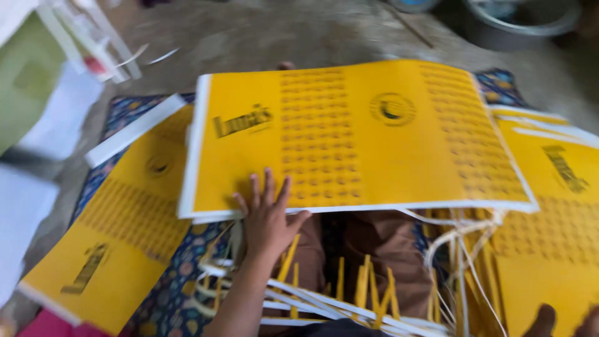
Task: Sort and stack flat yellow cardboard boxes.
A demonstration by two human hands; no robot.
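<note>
Fingers of the left hand (268,215) lie spread and flat on the lower edge of a large yellow printed sheet (355,134), palm down, with the forearm rising from the bottom of the view and the wrist slightly bent; the hand presses on the sheet and closes around nothing. That yellow sheet has a white border and lies slightly bowed across the person's lap, over brown trousers (380,243). Below the sheet, near the knees, sits a tangle of narrow yellow and white paper strips (349,299). Left of the sheet lies a second yellow sheet (118,237) at a slant on a blue patterned mat (168,299), with a white strip of card (134,130) across its upper corner. Right of the big sheet rests a further stack of yellow sheets (555,206). The right hand (561,321) shows only as a few fingertips at the bottom corner, below that stack, and whether it is open or closed cannot be told. Beyond the sheet's far edge spreads a bare grey floor (281,34).
</note>
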